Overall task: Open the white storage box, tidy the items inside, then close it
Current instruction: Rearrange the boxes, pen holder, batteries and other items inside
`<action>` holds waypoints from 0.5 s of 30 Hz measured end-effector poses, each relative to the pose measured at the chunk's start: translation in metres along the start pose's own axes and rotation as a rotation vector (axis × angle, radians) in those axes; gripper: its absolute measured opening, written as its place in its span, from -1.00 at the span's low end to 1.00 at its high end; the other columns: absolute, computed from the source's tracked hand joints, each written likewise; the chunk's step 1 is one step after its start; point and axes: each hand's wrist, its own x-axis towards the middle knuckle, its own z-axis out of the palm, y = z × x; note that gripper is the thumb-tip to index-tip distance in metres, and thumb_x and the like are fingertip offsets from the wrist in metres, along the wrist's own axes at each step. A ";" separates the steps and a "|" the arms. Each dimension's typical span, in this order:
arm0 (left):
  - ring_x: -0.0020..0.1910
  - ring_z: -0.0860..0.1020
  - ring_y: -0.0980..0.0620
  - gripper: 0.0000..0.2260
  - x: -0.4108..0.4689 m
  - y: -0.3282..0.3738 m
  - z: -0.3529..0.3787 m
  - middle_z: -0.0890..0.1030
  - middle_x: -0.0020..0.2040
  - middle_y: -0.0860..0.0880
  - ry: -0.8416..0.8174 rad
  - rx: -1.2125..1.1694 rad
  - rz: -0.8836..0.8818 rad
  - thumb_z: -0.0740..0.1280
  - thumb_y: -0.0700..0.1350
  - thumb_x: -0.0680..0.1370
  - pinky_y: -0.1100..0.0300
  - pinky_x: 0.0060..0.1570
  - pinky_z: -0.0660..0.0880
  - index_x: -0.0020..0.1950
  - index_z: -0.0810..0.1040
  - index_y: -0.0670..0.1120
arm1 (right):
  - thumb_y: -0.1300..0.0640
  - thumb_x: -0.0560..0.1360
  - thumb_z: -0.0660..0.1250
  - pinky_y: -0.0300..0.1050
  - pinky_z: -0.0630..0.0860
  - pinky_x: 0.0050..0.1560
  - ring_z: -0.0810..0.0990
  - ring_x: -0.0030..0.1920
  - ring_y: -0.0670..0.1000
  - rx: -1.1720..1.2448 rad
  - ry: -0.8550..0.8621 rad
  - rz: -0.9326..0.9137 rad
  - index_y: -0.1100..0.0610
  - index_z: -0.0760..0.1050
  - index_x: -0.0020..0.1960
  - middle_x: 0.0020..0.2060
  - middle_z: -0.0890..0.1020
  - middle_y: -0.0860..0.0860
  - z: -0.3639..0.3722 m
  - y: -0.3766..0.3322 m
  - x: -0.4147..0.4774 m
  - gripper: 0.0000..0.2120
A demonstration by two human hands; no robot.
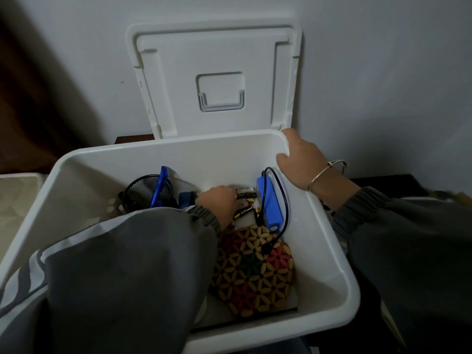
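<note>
The white storage box (pixel 329 241) stands open, and its lid (pixel 217 80) leans upright against the wall behind. My left hand (pixel 217 203) is down inside, its fingertips among several loose batteries (pixel 245 194); whether it grips one is hidden. My right hand (pixel 298 159) grips the box's far right rim corner. Right of the batteries lies a blue power bank (pixel 269 203) with a black cable (pixel 283 198). A beaded flower-pattern mat (pixel 252 272) covers the near floor of the box. At the left sits a black mesh cup (pixel 143 192) with a blue pen-like item (pixel 158 185).
The grey wall (pixel 383 60) rises directly behind the box. A second pale container (pixel 15 200) sits at the left. A dark surface (pixel 388 182) shows to the right beyond my sleeve. My left sleeve hides the box's near left part.
</note>
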 end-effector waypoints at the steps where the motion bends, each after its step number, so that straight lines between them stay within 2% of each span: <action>1: 0.15 0.53 -0.10 -0.66 -0.001 -0.002 0.000 0.56 0.18 -0.13 0.014 -0.029 -0.008 0.14 0.02 0.63 0.04 0.12 0.48 0.30 0.45 -0.13 | 0.21 0.54 0.12 -0.15 0.35 -0.27 0.40 -0.37 -0.10 0.004 0.002 0.000 0.14 0.23 0.34 -0.25 0.46 0.03 0.000 0.000 0.000 -0.63; 4: 0.16 0.51 -0.11 -0.67 -0.004 -0.004 0.003 0.53 0.19 -0.15 0.049 -0.037 -0.014 0.08 -0.01 0.65 0.01 0.16 0.45 0.30 0.43 -0.16 | 0.21 0.54 0.13 -0.19 0.32 -0.33 0.39 -0.38 -0.12 0.009 0.000 0.002 0.14 0.23 0.34 -0.26 0.46 0.02 0.000 -0.001 0.000 -0.62; 7: 0.14 0.50 -0.11 -0.69 -0.008 -0.002 0.007 0.53 0.17 -0.14 0.104 -0.062 0.007 0.07 -0.03 0.65 0.02 0.14 0.44 0.28 0.42 -0.16 | 0.21 0.53 0.12 -0.15 0.37 -0.27 0.42 -0.37 -0.05 0.002 -0.004 0.005 0.14 0.22 0.35 -0.26 0.47 0.04 -0.001 -0.002 -0.001 -0.62; 10: 0.13 0.51 -0.11 -0.72 -0.009 0.001 0.009 0.54 0.16 -0.17 0.077 -0.162 0.004 0.11 -0.10 0.64 0.03 0.14 0.46 0.28 0.43 -0.19 | 0.22 0.53 0.12 -0.15 0.36 -0.27 0.41 -0.38 -0.07 0.005 0.001 0.002 0.15 0.23 0.34 -0.26 0.46 0.04 -0.001 -0.002 -0.001 -0.62; 15: 0.11 0.53 -0.12 -0.75 -0.012 0.009 0.010 0.58 0.12 -0.21 0.075 -0.286 -0.039 0.17 -0.13 0.63 0.11 0.06 0.43 0.18 0.51 -0.24 | 0.22 0.53 0.12 -0.23 0.28 -0.43 0.39 -0.39 -0.10 0.003 0.012 0.000 0.16 0.24 0.33 -0.35 0.41 -0.03 -0.001 -0.001 0.000 -0.63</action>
